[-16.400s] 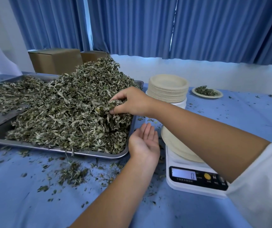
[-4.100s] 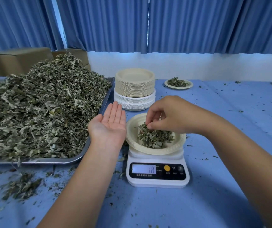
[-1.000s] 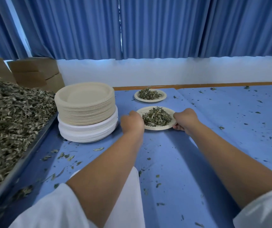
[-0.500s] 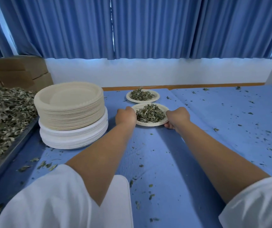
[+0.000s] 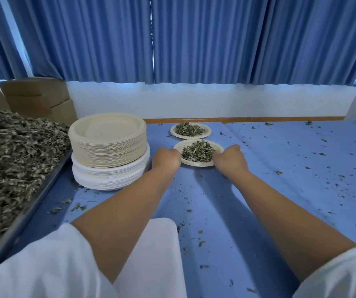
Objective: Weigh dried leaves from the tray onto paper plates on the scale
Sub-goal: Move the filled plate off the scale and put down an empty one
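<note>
A paper plate (image 5: 196, 164) with a small heap of dried leaves sits on the blue table, far out in front of me. My left hand (image 5: 165, 158) grips its left rim and my right hand (image 5: 230, 158) grips its right rim, fingers curled under and hidden. A second plate (image 5: 174, 132) with leaves lies just beyond it, close but apart. The metal tray (image 5: 22, 218) at the left carries a big pile of dried leaves (image 5: 11, 151). A white slab with a rounded corner (image 5: 162, 250), seemingly the scale's top, shows under my left forearm; its display is hidden.
A tall stack of beige and white paper plates (image 5: 108, 145) stands left of my left hand. Cardboard boxes (image 5: 37, 100) sit at the back left. Leaf crumbs are scattered over the blue table (image 5: 301, 179). Blue curtains hang behind.
The filled plate has left the scale and now rests on the table by the far plate. Over the last second both hands stayed on its rim, easing it slightly farther away.
</note>
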`<state>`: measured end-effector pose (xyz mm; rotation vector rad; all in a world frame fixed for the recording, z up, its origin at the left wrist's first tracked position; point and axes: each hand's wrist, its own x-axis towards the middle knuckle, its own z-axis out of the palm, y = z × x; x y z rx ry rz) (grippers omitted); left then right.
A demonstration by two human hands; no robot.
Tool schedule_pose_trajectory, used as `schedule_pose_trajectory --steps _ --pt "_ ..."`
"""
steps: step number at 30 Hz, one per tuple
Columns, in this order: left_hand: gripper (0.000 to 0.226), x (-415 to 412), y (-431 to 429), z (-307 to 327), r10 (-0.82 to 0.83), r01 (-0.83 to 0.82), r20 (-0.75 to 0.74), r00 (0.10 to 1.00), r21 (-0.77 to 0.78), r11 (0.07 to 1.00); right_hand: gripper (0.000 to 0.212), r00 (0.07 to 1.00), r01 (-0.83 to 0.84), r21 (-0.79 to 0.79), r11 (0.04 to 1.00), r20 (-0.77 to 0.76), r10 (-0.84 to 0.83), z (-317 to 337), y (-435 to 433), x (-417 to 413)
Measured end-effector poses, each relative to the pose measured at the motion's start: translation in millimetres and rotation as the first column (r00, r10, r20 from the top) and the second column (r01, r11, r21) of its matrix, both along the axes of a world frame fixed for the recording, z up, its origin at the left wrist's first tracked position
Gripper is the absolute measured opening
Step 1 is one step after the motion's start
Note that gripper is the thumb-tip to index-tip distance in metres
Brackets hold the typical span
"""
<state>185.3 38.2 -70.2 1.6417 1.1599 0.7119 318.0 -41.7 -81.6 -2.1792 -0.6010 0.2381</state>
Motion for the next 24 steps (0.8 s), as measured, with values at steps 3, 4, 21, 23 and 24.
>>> schedule_pose_trajectory --steps 3,4,21,23,24 --pt "0.034 -8.3 -7.3 2.3 -0.005 0.009 -0.078 0.997 0.048 0.999 0.022 0.986 -0.094 -0.059 0.994 0.135 0.101 8.6 2.7 -27.7" --pt "0.032 -13.8 -12.3 7.0 0.005 0.002 -0.097 0.995 0.07 0.998 0.022 0.976 -0.127 -0.088 0.988 0.165 0.14 13.6 4.5 -38.7" --pt "0.025 -149.8 -10.7 64.3 0.182 -0.012 -0.156 0.971 0.726 0.687 0.028 0.688 -0.531 -0.07 0.844 0.545 0.478 86.6 28.3 -181.7" --pt "0.032 -159.5 -5.4 60.3 0.211 0.05 -0.231 0.95 0.779 0.625 0.034 0.66 -0.525 -0.139 0.84 0.556 0.505 86.2 33.3 -187.1" --pt "0.034 -163.1 -3.3 57.9 0.232 0.088 -0.276 0.933 0.798 0.596 0.035 0.653 -0.522 -0.169 0.836 0.552 0.519 85.9 35.8 -188.5"
